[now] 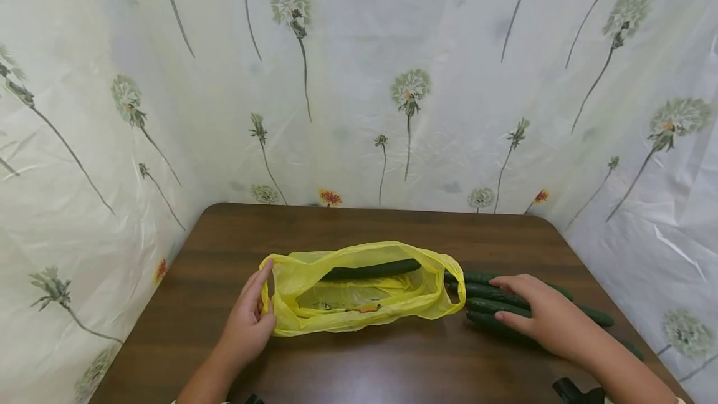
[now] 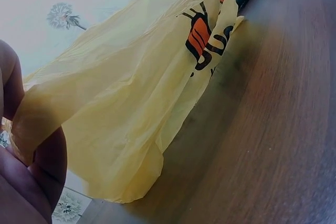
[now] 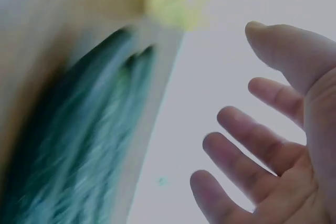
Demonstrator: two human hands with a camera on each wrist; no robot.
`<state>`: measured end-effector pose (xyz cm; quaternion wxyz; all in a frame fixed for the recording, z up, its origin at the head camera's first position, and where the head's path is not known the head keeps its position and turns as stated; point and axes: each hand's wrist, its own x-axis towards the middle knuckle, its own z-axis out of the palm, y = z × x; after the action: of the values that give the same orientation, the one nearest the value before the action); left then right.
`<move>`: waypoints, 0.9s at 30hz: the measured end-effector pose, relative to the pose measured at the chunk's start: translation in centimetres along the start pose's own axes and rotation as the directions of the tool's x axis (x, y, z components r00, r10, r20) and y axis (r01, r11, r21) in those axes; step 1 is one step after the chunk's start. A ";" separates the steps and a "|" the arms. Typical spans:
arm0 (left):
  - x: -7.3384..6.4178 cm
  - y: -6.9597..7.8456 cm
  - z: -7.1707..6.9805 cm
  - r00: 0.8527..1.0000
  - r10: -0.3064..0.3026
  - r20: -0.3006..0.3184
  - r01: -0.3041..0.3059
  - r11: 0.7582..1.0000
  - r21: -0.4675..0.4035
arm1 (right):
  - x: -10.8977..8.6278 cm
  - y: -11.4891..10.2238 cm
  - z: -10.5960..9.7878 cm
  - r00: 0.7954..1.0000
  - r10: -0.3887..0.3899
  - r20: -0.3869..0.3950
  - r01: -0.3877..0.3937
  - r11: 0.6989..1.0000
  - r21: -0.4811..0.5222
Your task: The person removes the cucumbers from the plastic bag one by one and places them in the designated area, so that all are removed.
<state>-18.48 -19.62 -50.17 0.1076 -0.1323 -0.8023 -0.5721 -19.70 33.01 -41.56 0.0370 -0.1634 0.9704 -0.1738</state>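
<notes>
A thin yellow plastic bag [image 1: 359, 323] stands on the table with its mouth spread wide. One cucumber [image 1: 373, 270] lies inside it, along the far side. My left hand [image 1: 249, 313] grips the bag's left handle, fingers curled round the plastic in the left wrist view. Orange and black print [image 2: 200, 35] shows on the bag's side there. To the right of the bag, several dark green cucumbers [image 1: 496, 304] lie side by side. Above them hovers my right hand [image 1: 552, 313], fingers and thumb apart. In the right wrist view nothing lies between its fingers, and the cucumbers [image 3: 79, 135] are blurred.
The brown wooden table [image 1: 359, 223] has rounded far corners. A pale curtain [image 1: 348, 111] printed with dandelions hangs behind it and along both sides. A black object [image 1: 578, 391] shows by the right forearm at the bottom.
</notes>
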 end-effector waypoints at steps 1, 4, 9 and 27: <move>0.0 0.0 0.0 1.000 -0.003 0.001 0.003 1.000 -0.003 | 0.3 -0.7 -0.3 1.000 -0.024 -0.013 0.024 1.000 0.009; 0.0 0.1 0.0 1.000 -0.014 0.004 0.014 1.000 -0.016 | 1.4 -2.9 -0.9 0.996 -0.085 -0.041 0.087 0.995 0.049; -0.1 0.1 0.1 1.000 -0.011 0.001 0.011 1.000 -0.009 | 3.0 -5.8 -1.3 0.988 -0.150 -0.025 0.152 0.982 0.116; -0.1 -0.4 0.2 0.999 0.035 0.008 -0.035 0.999 -0.017 | 8.7 -11.9 -0.7 0.941 -0.312 0.132 0.286 0.941 0.183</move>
<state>-18.56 -19.54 -50.65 0.1130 -0.1497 -0.7953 -0.5764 -24.40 19.79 -36.85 0.1008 -0.3190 0.9108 -0.2418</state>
